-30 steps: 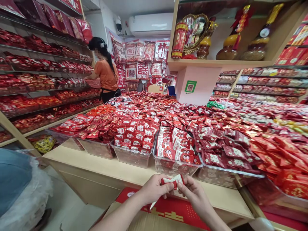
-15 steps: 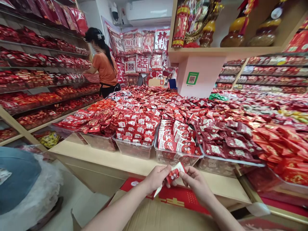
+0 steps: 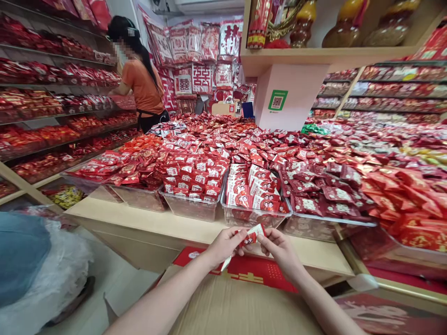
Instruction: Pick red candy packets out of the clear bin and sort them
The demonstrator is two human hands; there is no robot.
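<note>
Between my two hands is a small red and white candy packet with printed cartoon figures. My left hand is closed on its left side, and a white strip sticks out below those fingers; I cannot tell whether it belongs to the same packet. My right hand pinches the packet's right end between thumb and fingers. Just beyond my hands stands a clear plastic bin with rows of similar red and white packets. Below my hands lies a cardboard box with a red printed panel.
More clear bins of red packets and maroon packets cover the wooden counter. A person in an orange top stands by the left shelves. A blue, plastic-wrapped object is at lower left. A wooden cabinet overhangs the counter.
The view has shifted, so the counter and shelves sit slightly higher and further left. Both hands keep hold of the packet, almost unchanged in pose.
</note>
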